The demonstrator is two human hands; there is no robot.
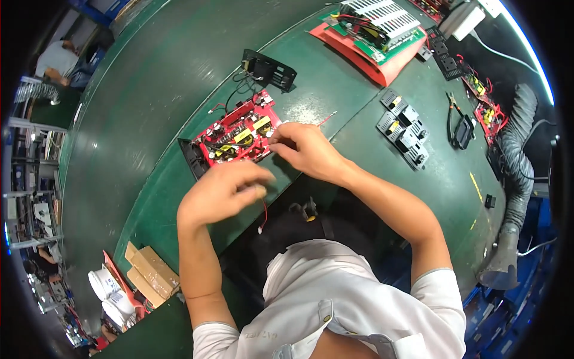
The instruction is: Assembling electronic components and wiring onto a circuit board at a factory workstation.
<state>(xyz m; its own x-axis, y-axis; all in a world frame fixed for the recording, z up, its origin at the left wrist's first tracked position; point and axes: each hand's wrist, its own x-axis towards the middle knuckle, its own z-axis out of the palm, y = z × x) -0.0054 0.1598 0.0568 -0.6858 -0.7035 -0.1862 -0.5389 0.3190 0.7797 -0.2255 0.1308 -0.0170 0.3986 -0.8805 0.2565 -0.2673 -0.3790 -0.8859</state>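
A red circuit board (pixel 242 134) crowded with yellow-wrapped transformers and black and red wires lies on the green bench. A black end panel (pixel 192 157) stands at its left end. My right hand (pixel 308 149) is at the board's right edge, thumb and forefinger curled together there; whatever they grip is hidden. Slightly blurred, my left hand (pixel 221 194) hovers over the near edge with fingers and thumb apart and nothing seen between them. From beneath it hangs a red wire (pixel 265 216) with a white connector. Behind the board lies a black socket panel (pixel 269 70) with wires.
At the far right, a red bin (pixel 353 57) carries green boards and a slotted metal cover (pixel 382 18). Small metal plates with switches (pixel 403 128), pliers (pixel 453 116) and a grey flexible duct (pixel 519 161) are to the right. A cardboard box (pixel 150 275) sits lower left.
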